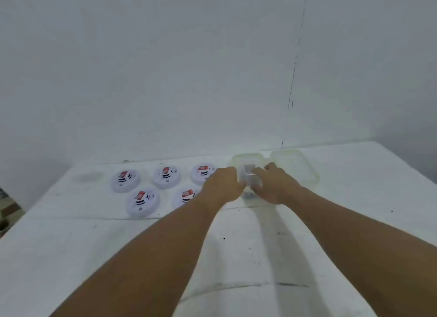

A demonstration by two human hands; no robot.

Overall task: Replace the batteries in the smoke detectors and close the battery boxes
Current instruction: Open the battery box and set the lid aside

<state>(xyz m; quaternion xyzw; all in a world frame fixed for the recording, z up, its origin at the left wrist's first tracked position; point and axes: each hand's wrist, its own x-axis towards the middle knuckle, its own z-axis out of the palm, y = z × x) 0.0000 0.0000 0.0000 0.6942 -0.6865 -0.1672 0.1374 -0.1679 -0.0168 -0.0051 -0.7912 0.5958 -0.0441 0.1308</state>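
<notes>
While both bare forearms are stretched far forward over the white table (71,257), the two hands are brought together at a small clear plastic box (251,178) near the table's far edge. The left hand (222,184) is seen from the back, knuckles up, with its fingers curled against the left side of the box; the right hand (275,185) is set opposite, its fingers bent over the right side and top of the same box, so that the box is gripped between the two hands. Greyish contents are made out through the clear plastic, but what they are cannot be told from the blurred view. Behind the hands, a larger translucent container (238,160) is seen, and its lid (298,165) is laid flat just to the right, touching or nearly touching it. Five white round smoke detectors are laid out to the left of the hands in two rows: three in the far row (126,180) (167,177) (202,173) and two in the near row (142,202) (185,197). Each is marked with a red and white patch and dark stripes on its upper face; the nearest right one is partly covered by the left wrist. All five are left untouched on the table, apart from one another.
</notes>
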